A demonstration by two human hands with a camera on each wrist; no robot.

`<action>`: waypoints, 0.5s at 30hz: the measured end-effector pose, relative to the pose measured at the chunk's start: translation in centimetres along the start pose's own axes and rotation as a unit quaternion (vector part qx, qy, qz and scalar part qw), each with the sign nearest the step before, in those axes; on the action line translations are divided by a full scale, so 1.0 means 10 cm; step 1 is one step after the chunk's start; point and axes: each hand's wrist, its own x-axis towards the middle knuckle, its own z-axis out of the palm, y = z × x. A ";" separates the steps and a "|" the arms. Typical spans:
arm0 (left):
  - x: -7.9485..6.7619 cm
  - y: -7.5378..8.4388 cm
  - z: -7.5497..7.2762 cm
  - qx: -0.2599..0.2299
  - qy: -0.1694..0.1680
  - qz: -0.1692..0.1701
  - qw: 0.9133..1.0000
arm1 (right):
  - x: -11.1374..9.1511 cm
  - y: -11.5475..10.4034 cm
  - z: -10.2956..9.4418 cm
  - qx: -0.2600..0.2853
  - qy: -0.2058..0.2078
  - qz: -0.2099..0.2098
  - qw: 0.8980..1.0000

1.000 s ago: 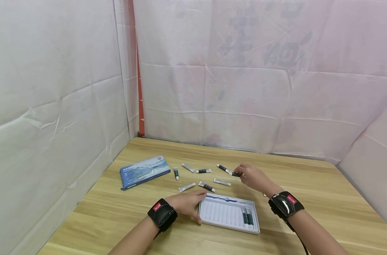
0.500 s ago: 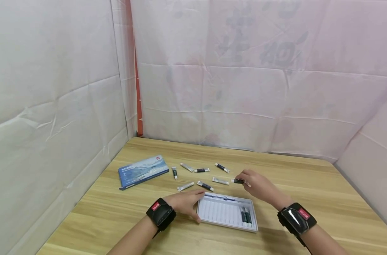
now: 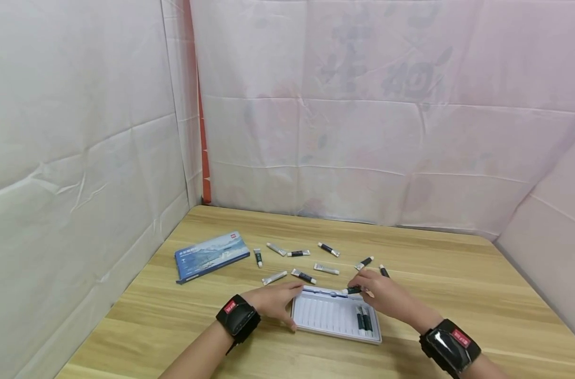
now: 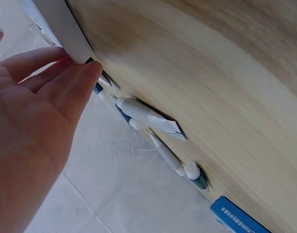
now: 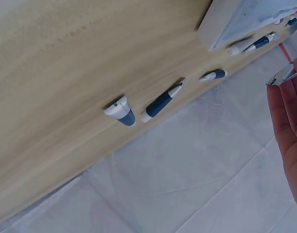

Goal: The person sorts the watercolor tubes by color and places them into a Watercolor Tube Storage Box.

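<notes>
A shallow white plastic tray (image 3: 315, 314) with narrow slots lies near the table's front. My left hand (image 3: 274, 302) holds its left end, fingers at the far corner and thumb at the near one. Two dark-labelled paint tubes (image 3: 364, 320) lie side by side in the tray's right end. A thin blue brush (image 3: 322, 292) lies along its far side. Over the tray's far right part, my right hand (image 3: 386, 297) pinches another paint tube (image 3: 351, 290), white cap pointing left. In the right wrist view, the silvery crimped end of this tube (image 5: 283, 74) sticks out past the fingers.
Several loose paint tubes lie behind the tray, among them a silver tube (image 3: 326, 269) and a dark tube (image 3: 303, 276). Two more, a tube (image 3: 364, 263) and a tube (image 3: 384, 270), lie beyond my right hand. A blue box (image 3: 212, 256) lies at the left; white sheets surround the table.
My right hand has brought its tube from the table behind toward me, over the tray's far edge. Two tubes it hid now show behind it. My left hand stays on the tray.
</notes>
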 end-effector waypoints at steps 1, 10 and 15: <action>0.00 0.00 0.00 0.000 0.000 0.000 1.000 | -0.01 -0.01 0.01 0.002 0.004 -0.005 1.000; 0.00 -0.01 0.00 0.003 0.002 0.000 1.000 | -0.09 -0.09 0.15 0.013 0.038 -0.067 0.997; 0.00 0.00 0.00 0.006 0.002 0.006 1.000 | -0.13 -0.14 0.22 0.034 0.025 -0.078 0.996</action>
